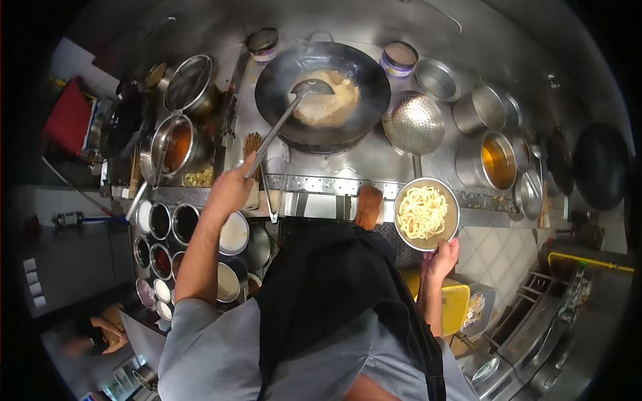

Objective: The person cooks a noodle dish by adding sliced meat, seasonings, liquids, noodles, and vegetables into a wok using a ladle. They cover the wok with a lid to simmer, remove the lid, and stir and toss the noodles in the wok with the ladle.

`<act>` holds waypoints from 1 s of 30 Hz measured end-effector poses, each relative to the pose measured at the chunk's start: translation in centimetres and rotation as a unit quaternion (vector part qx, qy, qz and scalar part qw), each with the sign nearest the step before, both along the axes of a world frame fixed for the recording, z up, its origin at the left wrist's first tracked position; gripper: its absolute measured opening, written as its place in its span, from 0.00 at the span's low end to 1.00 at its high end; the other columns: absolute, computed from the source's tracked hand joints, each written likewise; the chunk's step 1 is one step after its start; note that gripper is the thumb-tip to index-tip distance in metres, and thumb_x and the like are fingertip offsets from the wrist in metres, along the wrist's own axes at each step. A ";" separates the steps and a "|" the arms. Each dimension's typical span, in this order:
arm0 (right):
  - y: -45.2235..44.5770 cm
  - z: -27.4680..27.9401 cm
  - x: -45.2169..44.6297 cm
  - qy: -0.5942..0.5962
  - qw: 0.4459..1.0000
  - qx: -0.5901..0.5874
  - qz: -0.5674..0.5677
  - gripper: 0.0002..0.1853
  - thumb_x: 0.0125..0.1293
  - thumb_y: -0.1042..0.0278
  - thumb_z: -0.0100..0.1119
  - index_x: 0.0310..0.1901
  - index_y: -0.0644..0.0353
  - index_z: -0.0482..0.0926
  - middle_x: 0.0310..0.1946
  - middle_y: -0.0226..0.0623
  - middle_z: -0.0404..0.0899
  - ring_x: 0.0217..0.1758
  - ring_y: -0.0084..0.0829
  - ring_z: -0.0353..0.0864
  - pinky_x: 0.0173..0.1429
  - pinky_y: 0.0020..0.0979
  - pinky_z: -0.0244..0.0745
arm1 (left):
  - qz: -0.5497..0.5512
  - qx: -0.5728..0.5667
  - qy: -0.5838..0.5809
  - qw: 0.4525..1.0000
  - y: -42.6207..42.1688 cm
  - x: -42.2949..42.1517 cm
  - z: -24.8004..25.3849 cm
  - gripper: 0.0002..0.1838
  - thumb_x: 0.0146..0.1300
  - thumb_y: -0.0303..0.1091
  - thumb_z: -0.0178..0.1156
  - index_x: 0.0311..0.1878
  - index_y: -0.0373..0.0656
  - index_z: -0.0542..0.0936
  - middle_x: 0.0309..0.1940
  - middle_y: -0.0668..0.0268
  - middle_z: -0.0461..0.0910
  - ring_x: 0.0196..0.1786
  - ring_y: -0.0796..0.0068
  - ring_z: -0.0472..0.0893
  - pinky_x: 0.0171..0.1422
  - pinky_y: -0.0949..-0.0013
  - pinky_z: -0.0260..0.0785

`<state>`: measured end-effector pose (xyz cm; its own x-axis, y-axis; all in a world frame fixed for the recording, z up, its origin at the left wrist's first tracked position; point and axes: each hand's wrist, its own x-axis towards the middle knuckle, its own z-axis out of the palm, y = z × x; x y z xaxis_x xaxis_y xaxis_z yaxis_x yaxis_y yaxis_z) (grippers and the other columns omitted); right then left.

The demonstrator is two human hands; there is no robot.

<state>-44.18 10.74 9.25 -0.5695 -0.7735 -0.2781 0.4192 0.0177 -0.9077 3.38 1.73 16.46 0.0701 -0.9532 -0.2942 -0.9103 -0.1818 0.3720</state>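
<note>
My left hand (232,192) is wrapped round the long handle of a metal wok ladle (271,136). The ladle's bowl rests in a black wok (274,83), among light brown, steaming food (338,107). At the right, my right hand (441,259) grips the near rim of a round metal bowl (451,234). Thick pale noodles (422,212) lie in that bowl, which is held just in front of the stove edge, to the right of the wok. A perforated strainer (414,123) sits between the wok and the pots at the right.
Metal pots (480,110) and a pot of yellow oil (496,160) stand right. A strainer pot with orange liquid (175,148) is left, above several seasoning tubs (160,220). A brown cloth (368,207) lies on the front edge. Another person's arm (110,332) shows at lower left.
</note>
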 end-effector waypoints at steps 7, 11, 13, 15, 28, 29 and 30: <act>-2.7 -0.2 -2.8 0.003 0.998 0.002 0.060 0.08 0.64 0.81 0.48 0.33 0.53 0.66 0.17 0.28 0.70 0.10 0.18 0.61 0.13 0.22 0.56 | 0.004 0.001 -0.012 1.000 0.0 -3.8 -0.7 0.34 0.64 0.32 0.59 0.75 0.61 0.66 0.44 0.42 0.82 0.49 0.41 0.82 0.57 0.49 0.73; -3.2 -0.9 -4.4 0.000 0.995 0.012 0.098 0.07 0.65 0.79 0.48 0.34 0.54 0.67 0.17 0.27 0.69 0.11 0.17 0.61 0.14 0.22 0.56 | 0.021 -0.042 0.037 0.998 0.5 -6.2 -4.1 0.35 0.64 0.32 0.57 0.75 0.62 0.65 0.46 0.42 0.82 0.49 0.42 0.82 0.57 0.49 0.73; -3.4 -1.1 -5.1 -0.005 0.995 0.021 0.102 0.07 0.65 0.80 0.49 0.33 0.53 0.67 0.17 0.27 0.69 0.11 0.17 0.61 0.14 0.22 0.56 | 0.024 0.010 0.010 1.000 -0.3 -6.8 -3.3 0.35 0.63 0.32 0.58 0.75 0.63 0.65 0.47 0.42 0.82 0.50 0.43 0.82 0.58 0.52 0.72; -3.9 -1.4 -5.6 -0.012 0.994 0.031 0.105 0.08 0.65 0.80 0.49 0.32 0.53 0.65 0.16 0.27 0.69 0.09 0.18 0.60 0.13 0.22 0.55 | 0.048 0.015 0.020 0.999 -0.7 -6.7 -2.2 0.36 0.63 0.31 0.61 0.75 0.64 0.65 0.47 0.43 0.82 0.51 0.44 0.82 0.58 0.54 0.72; -3.9 -2.1 -7.4 -0.035 0.993 0.007 0.112 0.09 0.65 0.80 0.50 0.32 0.52 0.65 0.16 0.26 0.69 0.11 0.18 0.60 0.14 0.23 0.54 | 0.132 -0.050 0.031 0.990 3.0 -6.6 -4.7 0.33 0.63 0.34 0.59 0.74 0.55 0.67 0.51 0.41 0.81 0.56 0.43 0.80 0.62 0.52 0.71; -3.9 -2.5 -7.4 -0.043 0.993 0.004 0.107 0.09 0.65 0.80 0.50 0.32 0.52 0.65 0.16 0.26 0.69 0.11 0.18 0.60 0.14 0.23 0.54 | 0.150 -0.047 0.028 0.987 2.4 -6.7 -5.4 0.33 0.63 0.34 0.60 0.74 0.54 0.67 0.52 0.41 0.80 0.56 0.43 0.80 0.63 0.52 0.71; -4.1 -2.7 -7.2 -0.051 0.993 0.000 0.103 0.09 0.65 0.80 0.50 0.32 0.52 0.65 0.16 0.26 0.69 0.11 0.18 0.61 0.14 0.23 0.54 | 0.177 -0.023 0.038 0.983 1.4 -7.2 -5.4 0.34 0.64 0.31 0.60 0.75 0.56 0.66 0.55 0.40 0.79 0.58 0.43 0.80 0.63 0.55 0.70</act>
